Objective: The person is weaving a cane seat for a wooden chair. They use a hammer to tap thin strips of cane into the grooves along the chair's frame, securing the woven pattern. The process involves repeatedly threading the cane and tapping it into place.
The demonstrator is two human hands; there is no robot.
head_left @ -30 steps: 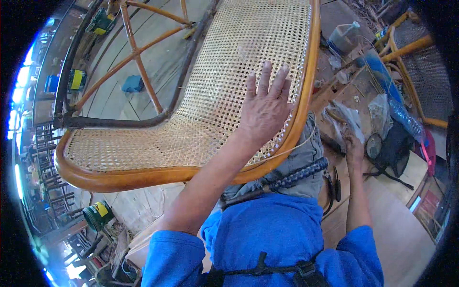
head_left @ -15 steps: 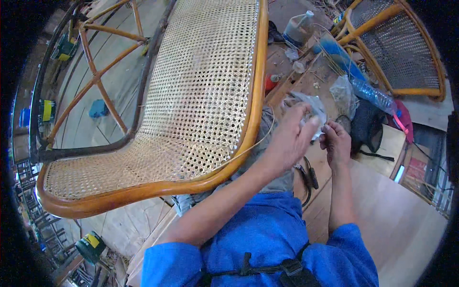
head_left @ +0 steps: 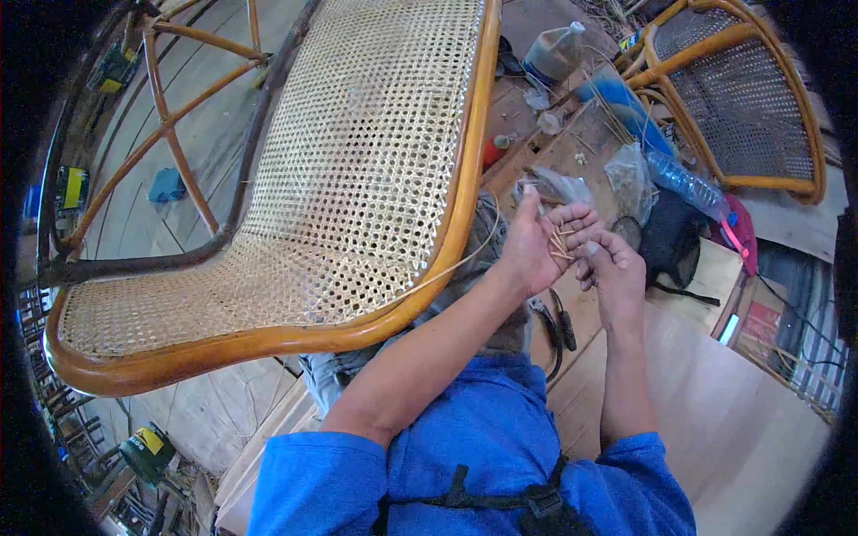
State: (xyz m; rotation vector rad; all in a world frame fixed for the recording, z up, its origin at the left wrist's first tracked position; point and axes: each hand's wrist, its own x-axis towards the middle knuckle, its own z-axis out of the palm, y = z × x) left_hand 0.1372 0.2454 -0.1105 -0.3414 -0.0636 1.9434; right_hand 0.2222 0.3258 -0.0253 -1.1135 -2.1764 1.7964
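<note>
At the far left, on the plank floor (head_left: 134, 179), lie a blue cloth (head_left: 166, 185) and a yellow-and-black box (head_left: 71, 188), seen through the dark rungs of a cane chair (head_left: 357, 161) whose woven seat and orange wooden rim fill the middle of the view. A thin cane strand (head_left: 465, 256) curves from the rim toward the left hand (head_left: 536, 241), which is held palm up and half open, with a few short pale sticks (head_left: 561, 243) lying across its fingers. Just beside it, the right hand (head_left: 612, 272) is curled, its fingertips pinching at those sticks. Beyond the hands, on the cluttered counter (head_left: 572, 152), lie a clear plastic bag (head_left: 630, 179) and a plastic bottle (head_left: 684, 183). At the far right stands a second cane chair (head_left: 742, 98).
</note>
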